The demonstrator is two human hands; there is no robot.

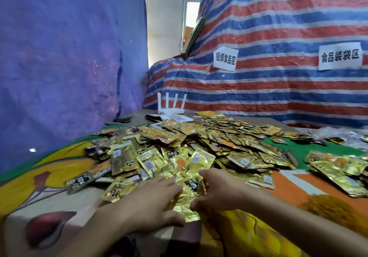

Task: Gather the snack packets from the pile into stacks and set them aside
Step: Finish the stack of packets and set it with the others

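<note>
1. Large pile of gold snack packets (199, 143), heaped loosely across the middle of the table (139, 121), on a printed cloth (298, 187) of orange, yellow and green.
2. At the near edge of that pile, a small bunch of packets (187, 196), caught between both hands and touching the heap behind it.
3. Left hand (151, 203) laid over the left side of the bunch, fingers fairly straight and spread on top, thumb stretched along the near edge; pressing down, with no closed grip to be seen.
4. Right hand (217, 191) set against the right side of the bunch, fingers curled over its far edge, thumb tucked in at the near edge, gripping it.
5. Smaller group of packets (338, 167) lying apart from the pile at the right end of the table, roughly overlapped.
6. At the far side of the table, a white router (171, 107) with four upright antennas; a printed paper sheet (176, 117) just in front of it; black scissors (122, 119) to its left.
7. Behind the table on the right, a striped tarpaulin (278, 27) in red, white and blue, carrying two paper labels (224, 59) with Chinese characters.
8. On the left, a blue tarpaulin (59, 57) hanging down to the table edge.
</note>
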